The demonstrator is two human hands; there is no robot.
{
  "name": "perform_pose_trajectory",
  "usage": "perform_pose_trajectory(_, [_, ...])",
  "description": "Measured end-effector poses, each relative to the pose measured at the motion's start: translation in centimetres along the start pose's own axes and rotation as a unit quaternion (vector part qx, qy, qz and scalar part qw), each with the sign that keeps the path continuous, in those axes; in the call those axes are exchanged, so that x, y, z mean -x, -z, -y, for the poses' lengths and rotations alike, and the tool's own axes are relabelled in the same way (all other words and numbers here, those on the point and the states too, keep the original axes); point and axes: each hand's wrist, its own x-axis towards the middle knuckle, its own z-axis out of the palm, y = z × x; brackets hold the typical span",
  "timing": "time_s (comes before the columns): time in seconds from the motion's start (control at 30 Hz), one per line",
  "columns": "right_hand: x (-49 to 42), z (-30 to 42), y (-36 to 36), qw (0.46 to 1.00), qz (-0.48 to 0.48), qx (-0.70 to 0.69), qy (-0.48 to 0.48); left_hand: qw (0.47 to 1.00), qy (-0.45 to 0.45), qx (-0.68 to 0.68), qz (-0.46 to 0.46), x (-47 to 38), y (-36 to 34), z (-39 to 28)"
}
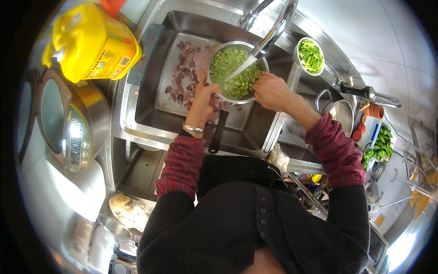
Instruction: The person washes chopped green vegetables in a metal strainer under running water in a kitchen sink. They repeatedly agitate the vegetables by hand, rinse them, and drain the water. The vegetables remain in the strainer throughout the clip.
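A metal saucepan (236, 44) with a black handle (219, 133) is held over the left basin of a stainless steel sink (150, 109). Small green beans (236, 70) fill it, covered with water. My left hand (202, 101) grips its left rim, thumb on top. At the right rim, my right hand (272, 90) holds on with bent fingers, their tips partly hidden. From the chrome faucet (273, 32) a stream of water runs into the saucepan. Pieces of raw meat (184, 77) lie on the basin floor, partly hidden by the pan.
A yellow jug (99, 44) stands by an electric cooker (78, 126) on the left. Right of the basin are a white bowl of cut green vegetables (310, 56), a metal pot (343, 109) and a second faucet (362, 92). Green peppers (381, 145) and tomatoes (357, 135) lie farther right.
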Motion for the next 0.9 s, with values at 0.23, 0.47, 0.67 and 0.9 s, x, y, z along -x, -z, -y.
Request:
perform_pose_trajectory(0.23, [-6.0,3.0,-1.0,0.948,-0.213,-0.164,-0.171,0.999,0.034,-0.007,0.005,0.7,-0.7,0.4])
perform_pose_trajectory(0.47, [-10.8,3.7,-4.6,0.941,-0.161,-0.219,-0.202,0.999,0.041,-0.003,0.021,0.7,-1.1,0.6])
perform_pose_trajectory(0.67, [-8.8,2.9,-4.9,0.957,-0.159,-0.229,-0.084,0.999,0.047,-0.008,0.011,0.8,-1.0,0.2])
perform_pose_trajectory(0.9, [-5.9,2.6,-1.1,0.909,-0.32,-0.254,-0.085,0.999,0.034,0.012,-0.002,0.9,-1.4,-0.1])
